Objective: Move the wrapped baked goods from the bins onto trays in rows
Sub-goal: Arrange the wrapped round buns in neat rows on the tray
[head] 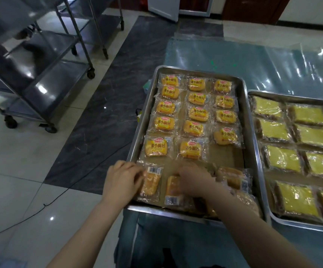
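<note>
A steel tray (248, 120) holds three rows of wrapped small breads (194, 114) with yellow labels facing up. At the tray's near end lie several packs with their backs up. My left hand (122, 178) pinches the left one, a barcode-side-up pack (152, 180), at its left edge. My right hand (193, 180) curls over the middle pack (173, 188) and grips it. More wrapped breads (232, 176) lie loose to the right of that hand.
A second steel tray (261, 171) at the right is filled with wrapped yellow cake slices (273, 130). Both trays sit on a table under clear plastic sheet (253, 60). Wheeled steel racks (46, 78) stand on the floor at the left, with a black cable (46, 205) beside them.
</note>
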